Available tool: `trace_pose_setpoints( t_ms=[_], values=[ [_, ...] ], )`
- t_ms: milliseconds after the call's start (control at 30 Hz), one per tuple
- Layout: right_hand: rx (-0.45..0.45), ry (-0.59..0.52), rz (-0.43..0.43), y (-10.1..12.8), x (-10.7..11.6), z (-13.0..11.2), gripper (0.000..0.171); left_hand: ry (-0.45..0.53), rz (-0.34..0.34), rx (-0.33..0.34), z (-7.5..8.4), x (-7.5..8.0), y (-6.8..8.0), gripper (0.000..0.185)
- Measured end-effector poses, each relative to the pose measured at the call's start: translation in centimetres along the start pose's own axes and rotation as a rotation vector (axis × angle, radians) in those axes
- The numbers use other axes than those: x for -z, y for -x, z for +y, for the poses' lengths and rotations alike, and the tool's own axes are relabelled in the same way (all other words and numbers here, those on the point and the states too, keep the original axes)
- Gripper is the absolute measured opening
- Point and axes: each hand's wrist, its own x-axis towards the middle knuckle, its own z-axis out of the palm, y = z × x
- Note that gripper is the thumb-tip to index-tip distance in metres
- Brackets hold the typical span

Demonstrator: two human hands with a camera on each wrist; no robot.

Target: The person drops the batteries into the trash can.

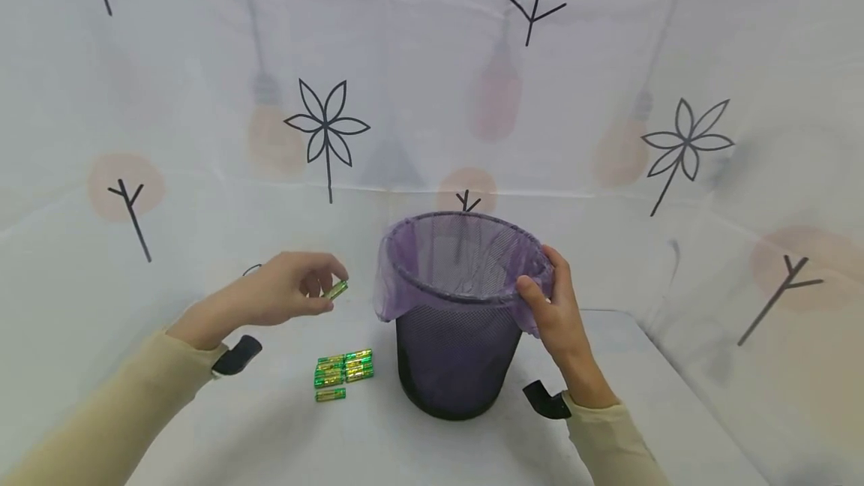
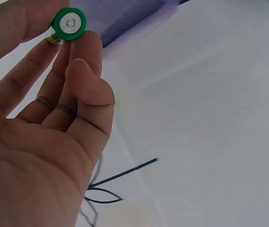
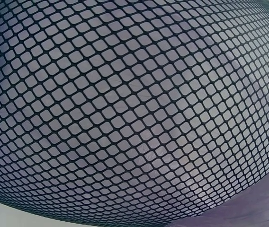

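Left hand (image 1: 283, 295) pinches a battery (image 1: 335, 290) at centre frame, left of the bin (image 1: 455, 366); right hand (image 1: 550, 306) grasps its rim. Remaining batteries (image 1: 343, 373) lie lower centre on the surface (image 1: 283, 433).

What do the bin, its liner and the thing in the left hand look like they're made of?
The bin looks like black metal wire mesh, going by its open diamond grid. The liner seems thin translucent purple plastic film, wrinkled and folded over the rim. The battery, pinched by the left hand, has a glossy green-and-gold wrap, probably over metal.
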Motion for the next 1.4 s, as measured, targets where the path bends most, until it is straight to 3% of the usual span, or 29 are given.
trace_pose_setpoints(
  t_ms=[133,267,533,733,1067,1400],
  values=[
    [-0.001,-0.020,-0.011,-0.1,-0.5,0.3,0.071,-0.001,0.051,-0.049,1.3,1.8,-1.2,0.032],
    [-0.002,-0.016,-0.023,-0.3,-0.7,0.4,0.072,0.014,0.072,-0.084,2.9,2.5,-2.9,0.032],
    [-0.025,0.023,-0.002,0.0,0.1,0.3,0.072,0.092,0.027,-0.137,6.4,1.1,-9.0,0.034],
    [-0.019,-0.003,-0.011,0.0,0.1,0.1,0.071,0.089,0.017,-0.148,7.1,-0.4,-12.2,0.033],
    [-0.020,0.019,0.007,-0.2,0.1,-0.1,0.072,0.101,-0.030,-0.130,7.7,-3.1,-14.7,0.032],
    [-0.031,-0.013,-0.020,-0.1,0.0,-0.5,0.072,0.064,-0.071,-0.107,7.8,-5.4,-15.1,0.032]
  ],
)
